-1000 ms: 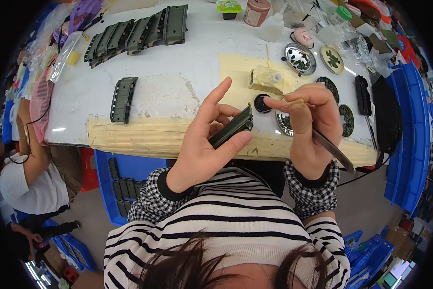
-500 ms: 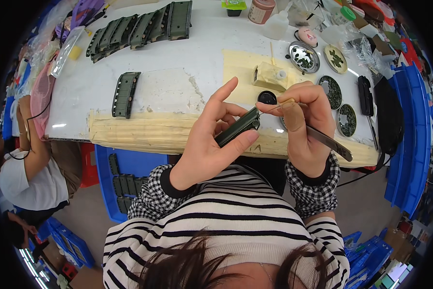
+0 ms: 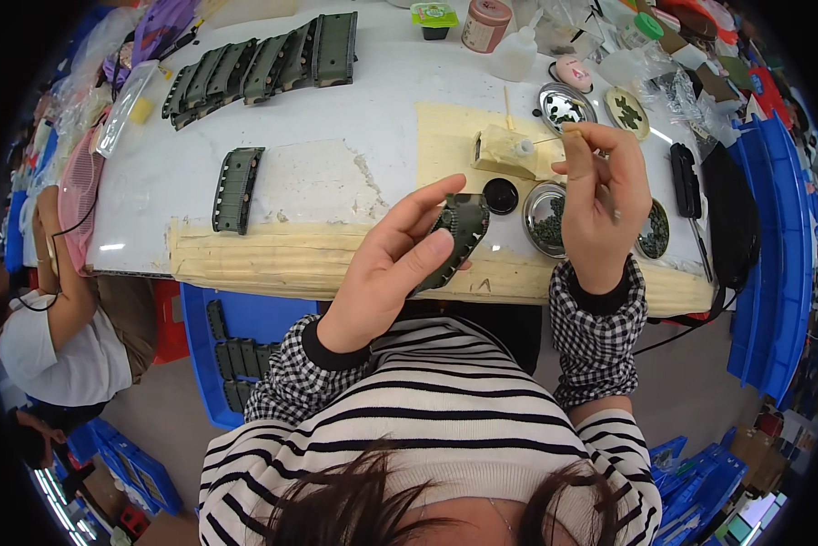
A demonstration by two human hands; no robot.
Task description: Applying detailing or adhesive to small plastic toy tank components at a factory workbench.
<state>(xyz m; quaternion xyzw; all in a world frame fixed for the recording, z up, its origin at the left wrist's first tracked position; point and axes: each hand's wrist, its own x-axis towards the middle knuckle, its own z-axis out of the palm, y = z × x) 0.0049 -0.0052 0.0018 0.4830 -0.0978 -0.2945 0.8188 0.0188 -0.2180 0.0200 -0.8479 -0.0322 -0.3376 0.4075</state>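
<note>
My left hand [image 3: 377,278] grips a dark green model part [image 3: 464,218] with a toothed edge, held tilted above the table's front edge. Raised to the right, my right hand [image 3: 602,191] pinches a thin stick [image 3: 547,140]. The stick's tip is at the white mouth of a small bottle [image 3: 525,147] set in a tape-covered block [image 3: 495,156]. A small glint shows by the right palm; whether the tweezers are still there I cannot make out. Between the hands lie a black round cap [image 3: 500,196] and a metal dish [image 3: 530,198] of small green pieces.
One similar green part [image 3: 237,191] lies at left; a row of them [image 3: 286,59] stands behind. More sit in a blue bin [image 3: 200,346] below the table. Further dishes [image 3: 591,107], a squeeze bottle [image 3: 515,55] and a pink jar [image 3: 486,25] are at back right. A person [image 3: 63,328] sits at left.
My right hand has moved up and away from the green part, bringing the stick to the bottle's mouth. My left hand has turned the part so its broad face shows. The tweezers have gone from sight.
</note>
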